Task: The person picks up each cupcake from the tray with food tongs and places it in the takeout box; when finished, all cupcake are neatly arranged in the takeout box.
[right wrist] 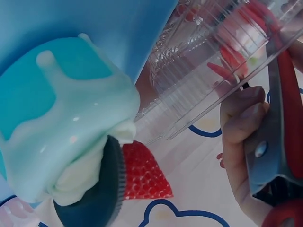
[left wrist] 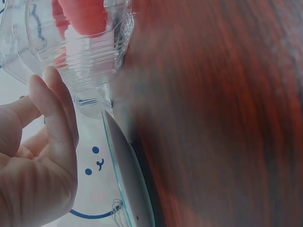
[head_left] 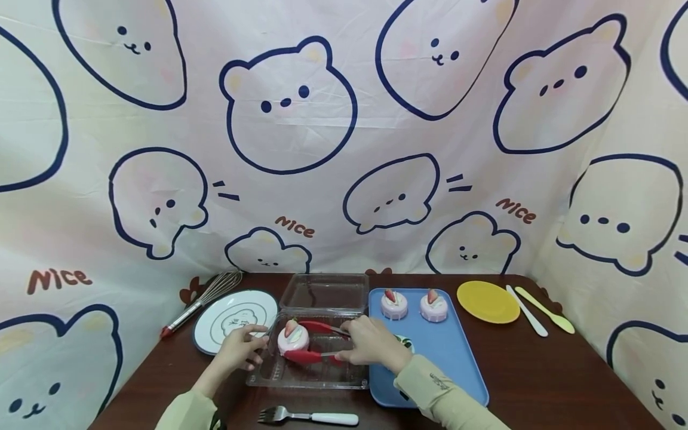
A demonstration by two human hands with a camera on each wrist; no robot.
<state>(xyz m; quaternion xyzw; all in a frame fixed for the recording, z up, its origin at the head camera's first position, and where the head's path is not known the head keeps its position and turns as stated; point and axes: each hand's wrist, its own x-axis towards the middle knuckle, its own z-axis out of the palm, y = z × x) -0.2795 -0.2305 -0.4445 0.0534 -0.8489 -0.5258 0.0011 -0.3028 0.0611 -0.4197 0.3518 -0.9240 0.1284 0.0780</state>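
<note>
Red tongs point(head_left: 303, 357), one pair, were gripped in my right hand point(head_left: 371, 341), their two arms on either side of a single pink cake point(head_left: 293, 346) topped with strawberry; whether they pressed it I could not tell. That cake was inside the left end of one clear container point(head_left: 346, 373), its lid point(head_left: 328, 292) laid back toward the far edge of the bench point(head_left: 570, 382), left of centre. My left hand point(head_left: 242, 352) held nothing, its fingers loosely bent just beside the container's left wall.

Right of the container, one blue tray point(head_left: 448, 358) carried three cakes: a pink one point(head_left: 395, 308) and another pink one point(head_left: 433, 310) toward the far edge, plus one turquoise cake point(right wrist: 78, 85) partly hidden beneath my right wrist. Toward the far left corner were one white plate point(head_left: 231, 316) and one whisk point(head_left: 212, 292). Near the far right corner lay one yellow plate point(head_left: 488, 302) and two slim utensils, one a white utensil point(head_left: 528, 313), one a yellow utensil point(head_left: 547, 312). One fork point(head_left: 333, 419) lay closest to the near edge.
</note>
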